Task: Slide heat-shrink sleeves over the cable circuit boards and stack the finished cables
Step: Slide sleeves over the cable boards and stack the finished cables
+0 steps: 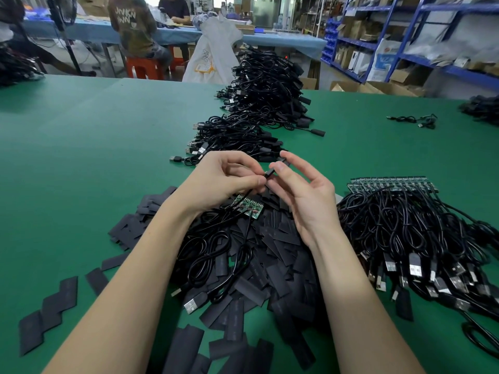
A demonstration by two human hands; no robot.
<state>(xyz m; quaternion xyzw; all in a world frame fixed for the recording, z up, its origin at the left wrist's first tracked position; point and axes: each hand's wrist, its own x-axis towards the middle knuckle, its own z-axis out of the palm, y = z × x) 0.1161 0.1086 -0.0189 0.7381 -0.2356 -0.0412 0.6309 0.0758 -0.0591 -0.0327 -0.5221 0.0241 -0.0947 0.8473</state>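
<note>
A green table (94,147) carries a heap of flat black sleeves (272,268) at six o'clock. Unsleeved cables (421,238) lie at three, stacked finished cables (259,103) run toward twelve, and one loose cable (415,120) lies at two.

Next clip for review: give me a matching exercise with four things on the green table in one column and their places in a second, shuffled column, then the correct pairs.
Things:
1. bare circuit board
2. loose black sleeves
3. row of stacked cables
4. cables with bare boards

Places:
A. heaped at the right of the table, boards lined up along the far edge
B. just under the left hand
C. running away from the hands toward the table's far end
D. spread flat on the table beneath the forearms

Pairs: 1-B, 2-D, 3-C, 4-A
</note>
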